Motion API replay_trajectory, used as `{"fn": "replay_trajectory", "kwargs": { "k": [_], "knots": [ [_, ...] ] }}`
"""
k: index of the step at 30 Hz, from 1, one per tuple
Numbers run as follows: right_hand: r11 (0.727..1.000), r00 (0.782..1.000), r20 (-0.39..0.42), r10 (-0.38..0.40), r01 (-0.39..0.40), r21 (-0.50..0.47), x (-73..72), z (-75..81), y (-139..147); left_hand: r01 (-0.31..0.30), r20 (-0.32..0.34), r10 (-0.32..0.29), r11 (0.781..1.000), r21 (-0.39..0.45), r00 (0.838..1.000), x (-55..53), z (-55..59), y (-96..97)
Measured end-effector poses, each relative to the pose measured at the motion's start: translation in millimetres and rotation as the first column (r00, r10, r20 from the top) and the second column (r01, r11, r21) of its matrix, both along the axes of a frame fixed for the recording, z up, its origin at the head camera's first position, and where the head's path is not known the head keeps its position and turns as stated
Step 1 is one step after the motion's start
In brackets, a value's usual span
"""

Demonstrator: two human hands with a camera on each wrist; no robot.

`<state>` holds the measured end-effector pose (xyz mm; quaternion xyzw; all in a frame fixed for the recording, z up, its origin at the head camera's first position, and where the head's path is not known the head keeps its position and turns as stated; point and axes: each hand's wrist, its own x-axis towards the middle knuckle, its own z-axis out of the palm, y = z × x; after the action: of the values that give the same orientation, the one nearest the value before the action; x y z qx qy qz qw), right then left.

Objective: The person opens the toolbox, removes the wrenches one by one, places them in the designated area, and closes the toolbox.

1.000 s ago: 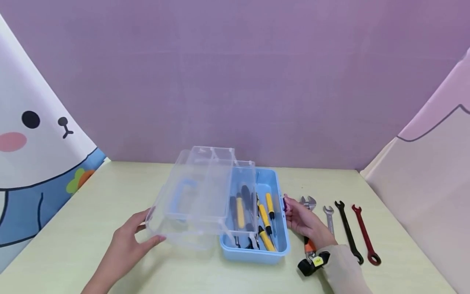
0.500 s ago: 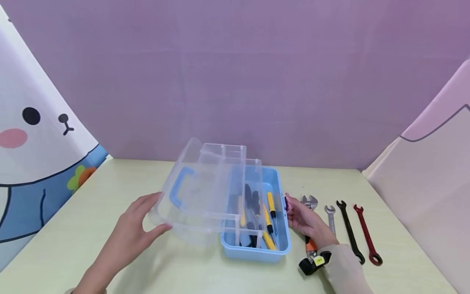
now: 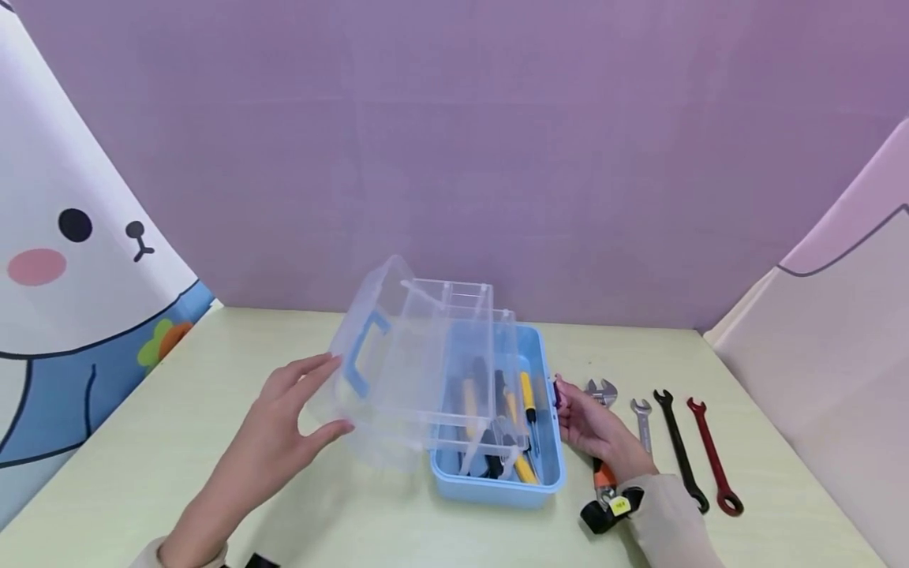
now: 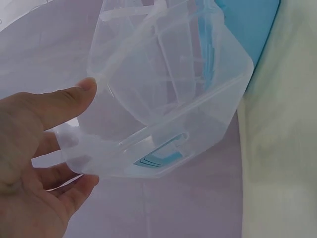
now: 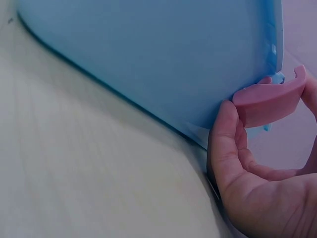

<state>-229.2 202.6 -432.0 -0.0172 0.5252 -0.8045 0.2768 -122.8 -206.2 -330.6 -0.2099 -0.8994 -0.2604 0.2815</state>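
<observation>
A light-blue toolbox (image 3: 497, 493) stands on the table, its clear lid (image 3: 376, 347) raised on the left. Clear tiered trays (image 3: 454, 363) spread over the box, linked to the lid. My left hand (image 3: 277, 434) holds the lid's edge, thumb on one side and fingers on the other, as the left wrist view shows: left hand (image 4: 44, 163), lid (image 4: 198, 129). On the box's right side, my right hand (image 3: 592, 422) pinches a pink latch (image 5: 270, 101) between thumb and fingers. Inside lie several yellow-and-black screwdrivers (image 3: 527, 394), partly hidden by the trays.
Right of the box lie an adjustable wrench (image 3: 604, 477), partly under my right wrist, a silver wrench (image 3: 643, 426), a black wrench (image 3: 680, 450) and a red wrench (image 3: 713, 457). A purple backdrop (image 3: 454, 158) rises behind the table.
My left hand has moved right and slightly up, swinging the lid more upright. The trays have shifted right over the box. The right hand has stayed at the latch.
</observation>
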Motion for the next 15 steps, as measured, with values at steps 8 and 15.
{"fn": "replay_trajectory", "kwargs": {
  "k": [8, 15],
  "knots": [
    [1.0, 1.0, -0.009, 0.002, -0.003, -0.021, 2.0, 1.1, 3.5, 0.052, -0.064, -0.056, 0.997, -0.055, 0.996, -2.8, 11.9, 15.7],
    [1.0, 1.0, -0.002, -0.02, 0.02, 0.01, 3.3, 1.5, 2.9, 0.06, -0.039, -0.07, 0.972, -0.227, 0.997, -0.3, 29.2, 35.7]
  ]
}}
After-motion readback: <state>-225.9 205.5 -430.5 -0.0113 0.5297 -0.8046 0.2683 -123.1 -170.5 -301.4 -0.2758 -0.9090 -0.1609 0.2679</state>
